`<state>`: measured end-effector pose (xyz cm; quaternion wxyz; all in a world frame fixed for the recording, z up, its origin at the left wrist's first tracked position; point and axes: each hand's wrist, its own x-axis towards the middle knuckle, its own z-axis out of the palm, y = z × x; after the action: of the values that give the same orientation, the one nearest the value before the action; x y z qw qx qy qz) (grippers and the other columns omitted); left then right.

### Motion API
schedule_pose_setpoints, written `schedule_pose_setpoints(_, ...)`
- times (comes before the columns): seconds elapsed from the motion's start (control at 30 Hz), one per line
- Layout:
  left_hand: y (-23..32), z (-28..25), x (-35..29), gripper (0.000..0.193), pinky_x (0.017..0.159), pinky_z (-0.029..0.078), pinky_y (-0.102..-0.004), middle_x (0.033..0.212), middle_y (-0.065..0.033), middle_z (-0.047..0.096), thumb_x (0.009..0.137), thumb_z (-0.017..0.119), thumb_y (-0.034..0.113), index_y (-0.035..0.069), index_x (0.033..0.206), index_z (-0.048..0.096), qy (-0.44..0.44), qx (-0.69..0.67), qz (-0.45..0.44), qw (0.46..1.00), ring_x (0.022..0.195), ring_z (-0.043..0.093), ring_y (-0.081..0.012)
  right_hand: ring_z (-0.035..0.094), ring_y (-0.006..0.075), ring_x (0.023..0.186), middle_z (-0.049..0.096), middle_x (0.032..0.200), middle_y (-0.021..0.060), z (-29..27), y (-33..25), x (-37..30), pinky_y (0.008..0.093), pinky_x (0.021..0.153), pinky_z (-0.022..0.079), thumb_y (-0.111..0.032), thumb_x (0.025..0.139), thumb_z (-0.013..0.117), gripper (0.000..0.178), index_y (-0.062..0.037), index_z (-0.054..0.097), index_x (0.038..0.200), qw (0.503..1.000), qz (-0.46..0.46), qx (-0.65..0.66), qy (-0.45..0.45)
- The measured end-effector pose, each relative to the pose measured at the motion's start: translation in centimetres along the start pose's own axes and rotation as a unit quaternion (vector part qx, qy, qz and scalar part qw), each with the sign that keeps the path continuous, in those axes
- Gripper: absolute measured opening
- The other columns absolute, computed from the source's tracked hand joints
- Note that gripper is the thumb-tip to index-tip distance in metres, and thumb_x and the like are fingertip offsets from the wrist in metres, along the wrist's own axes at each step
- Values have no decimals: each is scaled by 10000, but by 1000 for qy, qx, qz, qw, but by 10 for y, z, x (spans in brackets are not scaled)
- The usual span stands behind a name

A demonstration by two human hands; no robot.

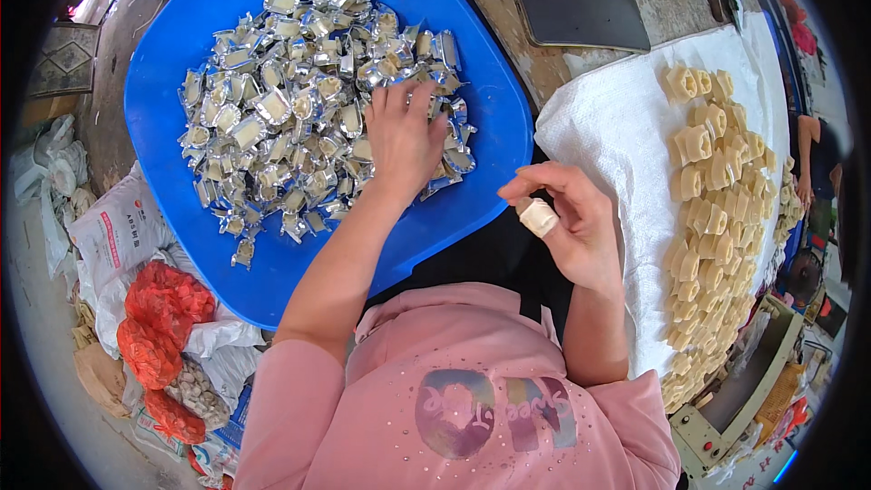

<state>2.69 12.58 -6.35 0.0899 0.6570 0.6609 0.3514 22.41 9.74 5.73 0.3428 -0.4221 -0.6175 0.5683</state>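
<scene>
Foil pieces [299,100] lie in the tray [181,36] at left; pale blocks [712,209] lie on the sack cloth [608,127] at right.

The blue tray [227,27] served as landmark. Its middle was heaped with foil-wrapped pieces [299,100], and the left hand [404,141] lay on the heap's right part, blocking that side. Bare blue floor remained along the tray's near edge and its far-left corner. Right of the tray a narrow dark gap stayed open, where the right hand [567,222] hovered holding a cream piece [538,216]. Beyond the gap, the white cloth [608,127] was bare nearest the tray; rows of cream pieces [712,218] crowded its far side.
</scene>
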Motion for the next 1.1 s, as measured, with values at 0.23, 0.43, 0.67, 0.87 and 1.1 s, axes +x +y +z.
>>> schedule_pose_setpoints(0.23, 5, 32, 29, 490, 881, 374, -425, 1075, -58, 522, 646, 805, 170, 115, 1101, 632, -31, 110, -65, 991, 1044, 453, -295, 622, 206, 977, 641, 1005, 145, -3, 9, -5, 331, 894, 495, 179, 810, 482, 409, 16, 543, 1180, 998, 14, -47, -41)
schedule_pose_setpoints(0.43, 8, -8, 32, 508, 984, 365, -408, 1164, -104, 585, 667, 787, 105, 110, 1149, 628, -62, -30, -65, 995, 1159, 485, -262, 646, 197, 854, 690, 925, 110, -2, 18, -4, 318, 836, 490, 112, 763, 552, 374, 1, 595, 1118, 999, 21, -32, 36)
schedule_pose_setpoints(0.67, 33, -90, 11, 483, 826, 482, -336, 1123, -105, 583, 689, 736, 34, 81, 1156, 617, -268, -386, -76, 880, 998, 590, -257, 621, 221, 904, 635, 1017, 124, 6, 14, 4, 314, 801, 493, 32, 832, 620, 333, -34, 607, 1157, 995, -56, -73, 43)
schedule_pose_setpoints(0.87, 39, -94, -4, 480, 840, 480, -301, 1142, -93, 571, 784, 771, 155, 8, 1204, 590, -369, -643, -111, 661, 1060, 560, -192, 580, 248, 920, 531, 1120, 136, 18, 10, 0, 333, 768, 489, 64, 794, 658, 323, -83, 637, 1081, 981, -190, -19, -16)
schedule_pose_setpoints(1.1, 78, -78, -27, 325, 834, 496, -309, 1124, -141, 602, 826, 738, 125, -1, 1085, 587, -120, -693, -127, 699, 972, 611, -201, 597, 324, 885, 592, 1079, 170, 20, 4, -11, 403, 722, 506, 60, 742, 688, 289, -58, 600, 990, 935, -308, -126, 121)
